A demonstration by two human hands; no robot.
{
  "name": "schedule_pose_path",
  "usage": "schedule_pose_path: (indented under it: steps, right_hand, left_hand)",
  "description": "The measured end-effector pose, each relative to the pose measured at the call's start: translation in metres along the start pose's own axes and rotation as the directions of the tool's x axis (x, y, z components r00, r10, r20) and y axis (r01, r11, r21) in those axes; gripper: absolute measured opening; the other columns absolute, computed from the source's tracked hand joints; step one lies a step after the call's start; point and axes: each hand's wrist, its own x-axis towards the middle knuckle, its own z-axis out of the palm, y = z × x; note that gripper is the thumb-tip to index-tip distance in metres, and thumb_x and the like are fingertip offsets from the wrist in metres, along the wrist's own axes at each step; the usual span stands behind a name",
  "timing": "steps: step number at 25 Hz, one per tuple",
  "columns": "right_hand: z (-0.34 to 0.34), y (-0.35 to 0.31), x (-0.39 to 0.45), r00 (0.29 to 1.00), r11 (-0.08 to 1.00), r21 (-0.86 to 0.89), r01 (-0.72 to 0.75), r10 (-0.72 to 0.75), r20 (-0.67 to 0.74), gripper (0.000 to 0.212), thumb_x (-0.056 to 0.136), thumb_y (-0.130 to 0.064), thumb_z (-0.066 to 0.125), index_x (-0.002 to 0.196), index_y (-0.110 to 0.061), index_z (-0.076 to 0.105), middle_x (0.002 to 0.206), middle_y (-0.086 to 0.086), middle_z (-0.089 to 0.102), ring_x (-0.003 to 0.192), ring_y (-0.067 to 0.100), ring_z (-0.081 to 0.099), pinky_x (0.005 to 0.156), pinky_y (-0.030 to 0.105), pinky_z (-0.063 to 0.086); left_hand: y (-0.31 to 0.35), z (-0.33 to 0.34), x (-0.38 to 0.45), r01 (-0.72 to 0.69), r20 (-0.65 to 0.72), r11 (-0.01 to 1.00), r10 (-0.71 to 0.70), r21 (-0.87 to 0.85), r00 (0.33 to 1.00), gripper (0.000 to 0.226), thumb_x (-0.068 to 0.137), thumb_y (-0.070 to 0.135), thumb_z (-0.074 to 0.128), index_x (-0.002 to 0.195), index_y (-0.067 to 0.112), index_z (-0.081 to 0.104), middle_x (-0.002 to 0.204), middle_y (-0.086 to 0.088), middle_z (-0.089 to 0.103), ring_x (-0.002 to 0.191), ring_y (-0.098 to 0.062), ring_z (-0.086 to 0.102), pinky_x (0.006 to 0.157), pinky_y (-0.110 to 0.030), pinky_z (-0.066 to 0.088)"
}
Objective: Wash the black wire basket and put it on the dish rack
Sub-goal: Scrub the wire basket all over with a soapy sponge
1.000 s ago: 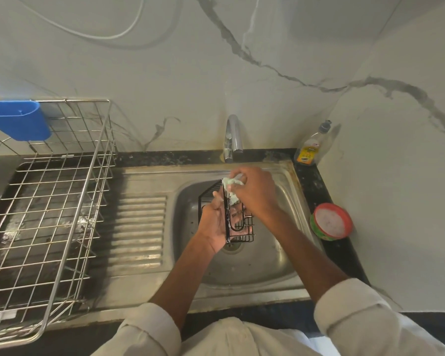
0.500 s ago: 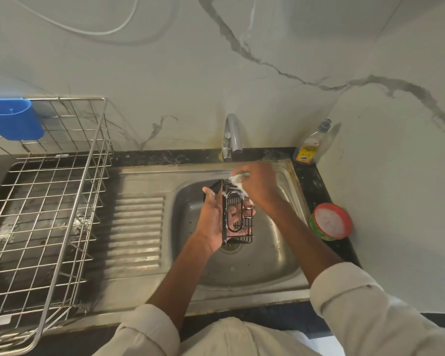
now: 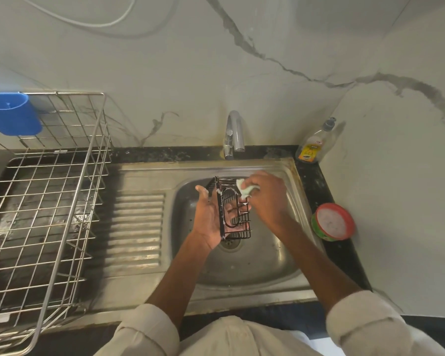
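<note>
Over the steel sink [image 3: 275, 263], my left hand [image 3: 208, 217] holds the black wire basket [image 3: 233, 211] on its side, fingers showing through the wires. My right hand [image 3: 266, 199] grips a pale green sponge [image 3: 244, 188] and presses it against the basket's upper right edge. White suds cling to the wires. The wire dish rack [image 3: 44, 201] stands on the counter to the left of the sink.
A chrome tap [image 3: 233, 133] rises behind the sink. A dish soap bottle [image 3: 315, 143] stands in the back right corner, and a round red-rimmed tub [image 3: 333, 222] sits to the right. A blue holder [image 3: 10, 113] hangs on the rack. The ribbed drainboard [image 3: 136, 229] lies between rack and sink.
My right hand with the sponge has slid from the basket's top toward its right side. My left hand has kept the basket nearly still over the drain.
</note>
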Motion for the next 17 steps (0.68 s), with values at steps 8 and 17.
schedule_pose_path:
  steps: [8,17]
  right_hand:
    - [-0.007,-0.017,-0.002,0.990,0.981,0.136,-0.137,0.138,0.000,0.019,0.085,-0.006,0.075,0.098,-0.020,0.080,0.098,-0.008,0.076,0.078,-0.003,0.066,0.062,0.000,0.041]
    - [0.017,0.006,-0.048,0.988,0.999,-0.001,0.043,-0.042,0.147,0.040,0.078,-0.002,0.078,0.114,-0.019,0.075,0.113,-0.008,0.070,0.095,0.009,0.066,0.084,0.019,0.051]
  left_hand:
    - [-0.011,0.005,0.001,-0.003,-0.027,1.000,0.003,-0.028,1.000,0.101,0.092,0.091,0.025,0.138,0.013,0.068,0.129,-0.019,0.071,0.120,-0.040,0.068,0.111,-0.074,0.041]
    - [0.003,0.007,-0.005,-0.063,-0.115,0.994,0.053,-0.085,0.992,0.100,0.099,0.084,0.016,0.132,0.005,0.068,0.106,-0.017,0.078,0.089,-0.031,0.077,0.072,-0.041,0.065]
